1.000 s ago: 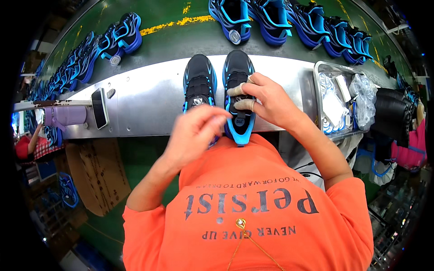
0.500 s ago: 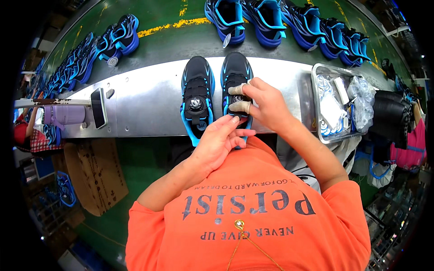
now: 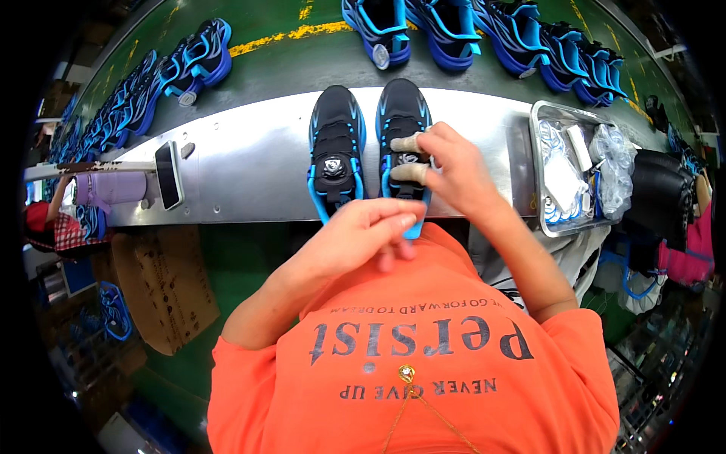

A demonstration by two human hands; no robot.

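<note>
Two black and blue sneakers stand side by side on the metal bench in front of me, toes pointing away. The left sneaker (image 3: 333,136) has a round dial on its tongue and is untouched. On the right sneaker (image 3: 401,110), my right hand (image 3: 461,170) grips the dial (image 3: 408,158) between thumb and finger, both in pale finger covers. My left hand (image 3: 363,236) is over that shoe's heel opening, fingers loosely stretched and partly blurred, with nothing seen in it. It hides most of the heel; whether it touches the shoe is unclear.
Beyond the metal bench (image 3: 257,151), more sneakers (image 3: 446,34) line a green surface. At right sits a metal tray (image 3: 538,163) of plastic bags and small parts. Toward the left lie a phone (image 3: 169,175) and a purple container (image 3: 117,187); a cardboard box (image 3: 162,291) stands below.
My left hand has turned and shifted slightly down from the right shoe's heel, its fingers now blurred. My right hand stays at the dial. The view has shifted slightly.
</note>
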